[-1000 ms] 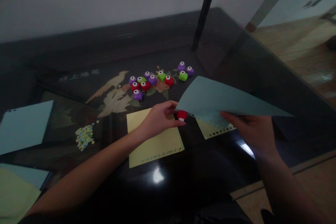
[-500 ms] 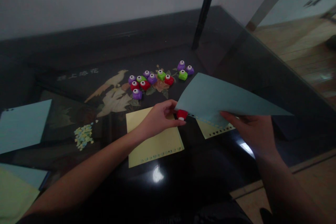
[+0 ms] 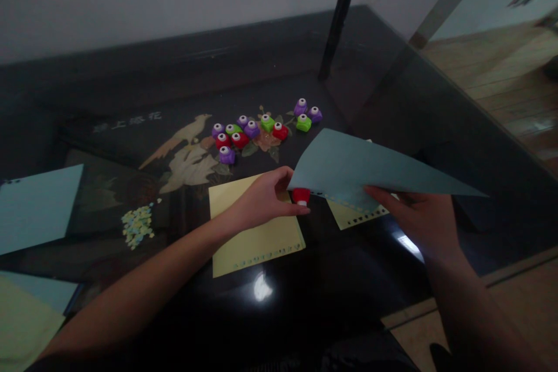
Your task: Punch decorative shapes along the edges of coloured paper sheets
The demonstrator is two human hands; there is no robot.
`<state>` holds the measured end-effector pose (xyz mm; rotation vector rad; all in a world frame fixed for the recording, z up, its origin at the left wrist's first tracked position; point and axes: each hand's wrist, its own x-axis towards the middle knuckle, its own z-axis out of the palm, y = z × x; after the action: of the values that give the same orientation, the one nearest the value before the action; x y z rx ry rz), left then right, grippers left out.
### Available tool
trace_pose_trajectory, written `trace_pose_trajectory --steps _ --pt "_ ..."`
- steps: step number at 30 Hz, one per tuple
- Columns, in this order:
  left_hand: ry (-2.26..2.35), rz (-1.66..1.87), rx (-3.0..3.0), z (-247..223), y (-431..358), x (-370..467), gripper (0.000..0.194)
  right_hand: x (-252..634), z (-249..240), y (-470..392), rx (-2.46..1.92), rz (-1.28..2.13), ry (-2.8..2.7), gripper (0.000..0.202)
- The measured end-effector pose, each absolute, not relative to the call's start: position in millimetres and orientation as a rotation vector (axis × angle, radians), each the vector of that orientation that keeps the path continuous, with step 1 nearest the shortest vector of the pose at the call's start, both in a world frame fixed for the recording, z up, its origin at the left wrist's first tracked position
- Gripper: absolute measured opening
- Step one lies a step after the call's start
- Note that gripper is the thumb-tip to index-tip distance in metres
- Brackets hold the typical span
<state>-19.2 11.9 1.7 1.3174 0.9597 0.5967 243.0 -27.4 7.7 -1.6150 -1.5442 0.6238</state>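
My left hand (image 3: 268, 197) pinches a small red paper punch (image 3: 300, 196) at the left end of a blue sheet of paper (image 3: 349, 163). The sheet is raised off the table and bent, with a row of punched holes along its near edge. My right hand (image 3: 414, 215) grips that sheet from the near side, thumb on top; its other fingers are partly hidden. Beneath my left hand lies a yellow sheet (image 3: 257, 250) with holes along its near edge. Another yellow sheet (image 3: 344, 215), also punched, lies partly under the blue one.
Several purple, green and red punches (image 3: 239, 139) stand beyond my hands on the dark glass table (image 3: 174, 87). A pile of paper bits (image 3: 138, 225) lies left. Blue paper (image 3: 39, 209) and yellow paper (image 3: 26, 325) lie far left. A black post (image 3: 342, 17) rises at the back.
The raised far corner of the blue sheet has dipped slightly. The red punch and my left fingertips have shifted a little lower. My right hand has hardly moved.
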Motion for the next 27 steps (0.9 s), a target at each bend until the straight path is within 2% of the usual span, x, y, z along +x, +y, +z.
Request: trace_pose_trajectory --steps 27 --pt "0.955 0.632 1.227 4.3 10.5 -17.3 0.047 242.2 14.6 -26.9 -1.643 0.590 -1.577 0.009"
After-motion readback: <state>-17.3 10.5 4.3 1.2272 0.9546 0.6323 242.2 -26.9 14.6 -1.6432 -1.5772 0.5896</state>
